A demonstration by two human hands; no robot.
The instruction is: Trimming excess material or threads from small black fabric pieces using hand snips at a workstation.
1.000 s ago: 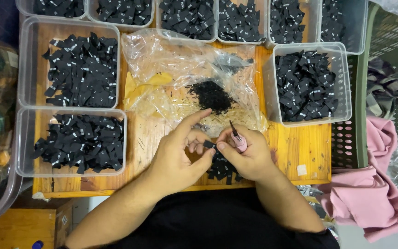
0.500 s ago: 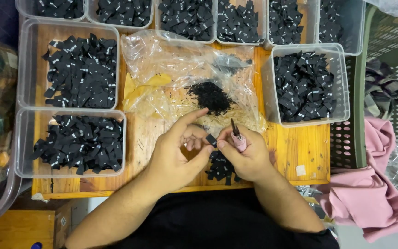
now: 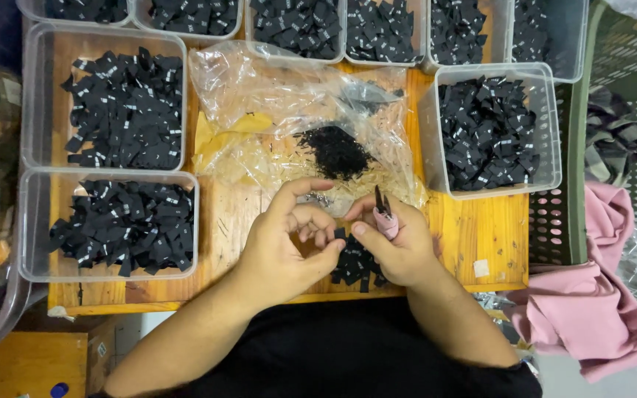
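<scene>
Fingers of the left hand (image 3: 285, 247) were curled inward, thumb and forefinger tips pinched on a small black label (image 3: 339, 234) between both hands. The right hand (image 3: 399, 247) gripped small pink-handled snips (image 3: 383, 214), blades pointing up and away from the body, while its thumb touched the same label. Both hands met above the front edge of the wooden table (image 3: 481, 228). A small pile of black labels (image 3: 355, 265) lay on the table directly beneath the hands.

Behind the hands lay a crumpled clear plastic bag (image 3: 274, 103) with a heap of black thread trimmings (image 3: 333, 151) on it. Two clear plastic tubs (image 3: 35, 221) of black labels stood to the left, one behind the other. Another tub (image 3: 554, 147) of labels stood to the right. A row of further tubs (image 3: 337, 57) lined the far edge. Pink cloth (image 3: 599, 309) lay off the table at the right.
</scene>
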